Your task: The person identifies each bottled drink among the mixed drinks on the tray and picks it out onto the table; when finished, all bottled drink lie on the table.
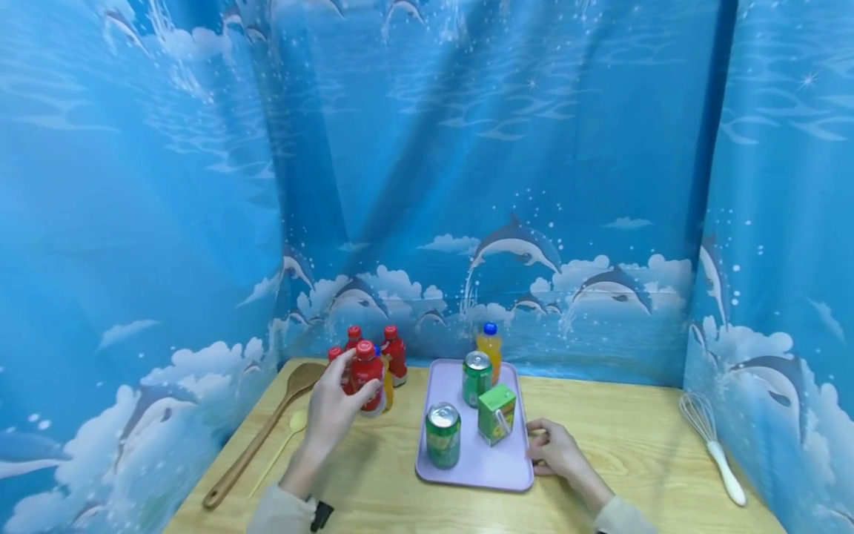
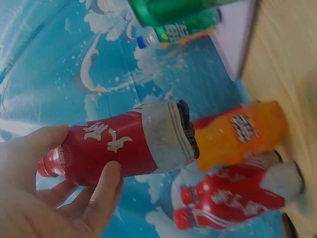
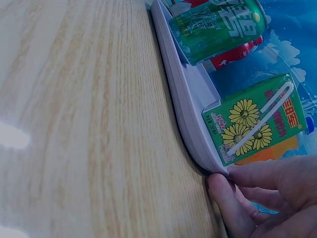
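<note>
My left hand [image 1: 331, 406] grips a small red bottle [image 2: 109, 148] with a pale lower band and a red cap. In the left wrist view its base is lifted clear of the table. Behind it stand several more red bottles [image 1: 395, 354] and an orange drink bottle [image 2: 242, 131], partly hidden in the head view. At the tray's right side, my right hand [image 1: 559, 449] pinches the rim of the lilac tray [image 3: 178, 94] between thumb and finger. On the tray are a green can [image 1: 443, 437], a second green can [image 1: 476, 380], a green drink carton [image 3: 252, 121] with a straw, and a blue-capped orange drink bottle [image 1: 489, 343].
To the left lie a wooden spatula [image 1: 256, 439] and a thin yellow spoon [image 1: 280, 449]. A whisk [image 1: 717, 452] with a white handle lies near the table's right edge. Blue dolphin-print curtains [image 1: 427, 185] surround the wooden table [image 1: 620, 423] at the back and sides.
</note>
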`<state>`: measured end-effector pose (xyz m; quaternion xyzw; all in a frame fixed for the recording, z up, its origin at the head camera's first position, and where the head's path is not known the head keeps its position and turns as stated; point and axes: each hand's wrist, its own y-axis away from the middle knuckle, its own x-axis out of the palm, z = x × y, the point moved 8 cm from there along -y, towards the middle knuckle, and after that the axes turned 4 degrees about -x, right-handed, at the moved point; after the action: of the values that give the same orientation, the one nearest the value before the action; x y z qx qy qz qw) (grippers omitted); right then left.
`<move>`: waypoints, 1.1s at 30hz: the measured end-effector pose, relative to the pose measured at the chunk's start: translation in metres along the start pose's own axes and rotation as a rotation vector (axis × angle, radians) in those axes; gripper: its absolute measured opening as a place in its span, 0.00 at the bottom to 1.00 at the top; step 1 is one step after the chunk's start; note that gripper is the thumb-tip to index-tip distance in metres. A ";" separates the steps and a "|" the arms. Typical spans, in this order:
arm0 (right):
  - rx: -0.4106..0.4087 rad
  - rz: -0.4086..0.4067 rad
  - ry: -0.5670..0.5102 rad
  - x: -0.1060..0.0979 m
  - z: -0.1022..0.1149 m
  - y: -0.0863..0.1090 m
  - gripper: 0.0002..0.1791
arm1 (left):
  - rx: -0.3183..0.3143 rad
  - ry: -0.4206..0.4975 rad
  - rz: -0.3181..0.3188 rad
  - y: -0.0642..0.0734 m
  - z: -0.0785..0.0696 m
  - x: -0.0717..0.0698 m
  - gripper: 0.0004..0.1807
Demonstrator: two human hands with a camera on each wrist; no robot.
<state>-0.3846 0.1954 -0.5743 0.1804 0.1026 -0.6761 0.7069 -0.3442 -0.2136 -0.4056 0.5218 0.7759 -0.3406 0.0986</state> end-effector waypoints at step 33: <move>0.012 0.018 -0.017 0.001 -0.001 0.000 0.33 | -0.163 -0.066 0.016 0.008 0.097 -0.013 0.35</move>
<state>-0.3843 0.1949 -0.5755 0.1798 0.0908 -0.6720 0.7126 -0.3513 -0.2826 -0.4752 0.5067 0.7931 -0.2927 0.1690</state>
